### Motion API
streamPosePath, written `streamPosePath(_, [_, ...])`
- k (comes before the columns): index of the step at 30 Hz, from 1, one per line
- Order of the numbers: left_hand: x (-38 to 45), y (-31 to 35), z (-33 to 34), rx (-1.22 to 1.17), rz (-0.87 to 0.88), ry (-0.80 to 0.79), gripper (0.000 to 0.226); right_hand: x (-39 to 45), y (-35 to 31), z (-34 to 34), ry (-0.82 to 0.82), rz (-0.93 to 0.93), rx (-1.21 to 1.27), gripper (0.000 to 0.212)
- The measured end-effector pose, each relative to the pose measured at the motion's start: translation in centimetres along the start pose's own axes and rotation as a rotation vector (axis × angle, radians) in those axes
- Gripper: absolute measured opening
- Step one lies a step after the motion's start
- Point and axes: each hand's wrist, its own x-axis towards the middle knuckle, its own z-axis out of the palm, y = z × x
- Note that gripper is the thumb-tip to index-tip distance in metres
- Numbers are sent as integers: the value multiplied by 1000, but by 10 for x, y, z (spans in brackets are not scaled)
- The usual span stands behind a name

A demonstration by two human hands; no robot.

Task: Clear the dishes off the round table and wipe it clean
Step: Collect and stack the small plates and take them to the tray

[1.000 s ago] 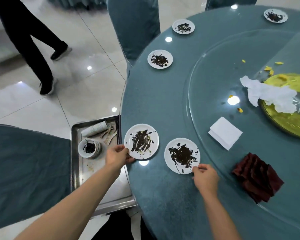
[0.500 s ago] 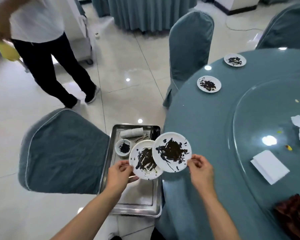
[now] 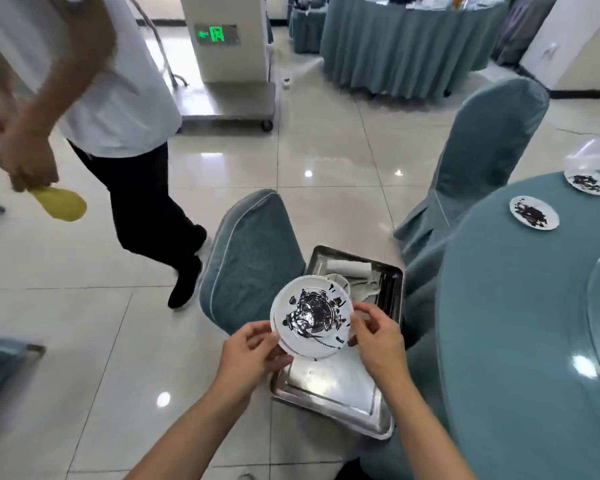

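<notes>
Since half a second ago I've stacked the two dirty plates over the steel tray | left hand grips near-left rim; right hand pinches right rim | worktop right

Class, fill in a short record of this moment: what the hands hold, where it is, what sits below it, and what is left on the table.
held: stacked plates, top one smeared dark
left hand: grips the stack's near-left rim
right hand: fingers at the stack's right rim
position: above the steel tray, off the table
in tray: rolled towel, a bowl mostly hidden by the stack
left on table: two dirty plates, one nearer, one farther
bystander: walking at left, holding something yellow
</notes>
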Motion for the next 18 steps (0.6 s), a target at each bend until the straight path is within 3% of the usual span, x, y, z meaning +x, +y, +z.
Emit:
streamPosePath(8, [-4,25,-121,-85,4,67,20,-33,-34,122,-87,-35,-14,21])
streamPosePath(18, [48,77,-168,-127,39,153,36,7,-92,199,-166,-165,-129,18])
